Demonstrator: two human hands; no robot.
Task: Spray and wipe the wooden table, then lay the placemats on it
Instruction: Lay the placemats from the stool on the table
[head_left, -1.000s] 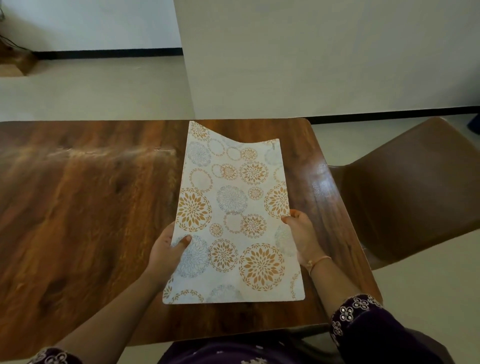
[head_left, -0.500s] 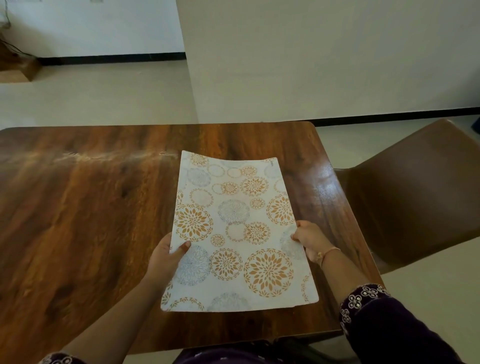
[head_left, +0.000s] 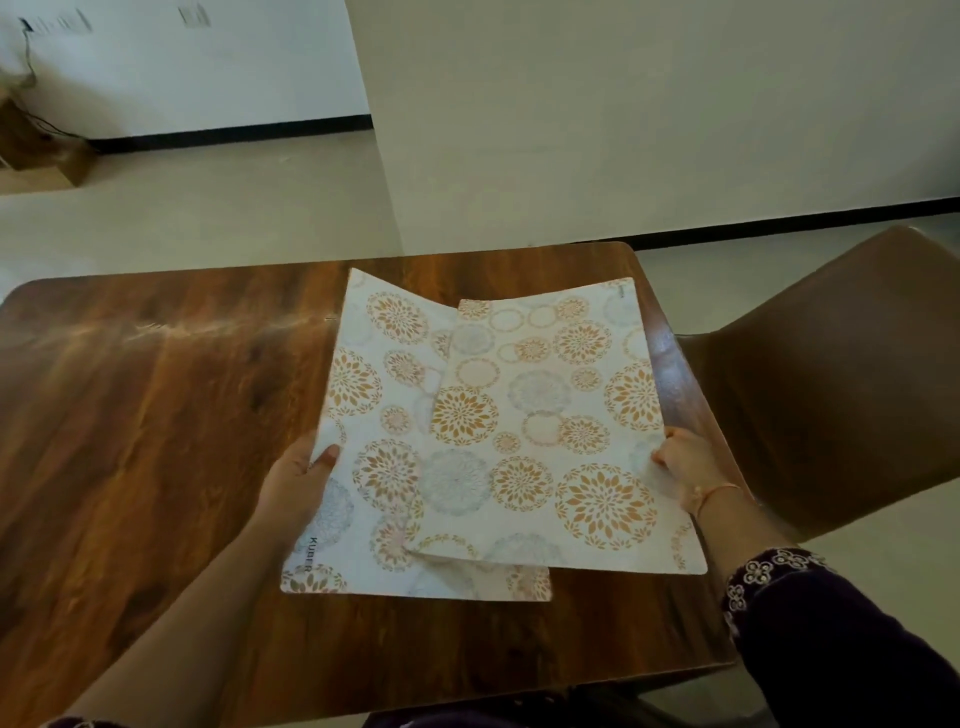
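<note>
Mid-frame over the table (head_left: 156, 415), the left hand (head_left: 296, 483) pinches the lower placemat (head_left: 374, 415), the right hand (head_left: 685, 462) the overlapping upper placemat (head_left: 561, 415).

Soft, even daylight is observed, brightest at the upper left. A pale glare streak is noted across the desk (head_left: 130, 441), with sheen at its right edge. Slight overall softness and wide-angle bending at the margins are recorded.

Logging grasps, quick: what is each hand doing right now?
Left hand: grips the lower placemat by its left edge.
Right hand: grips the upper placemat by its right edge.
</note>
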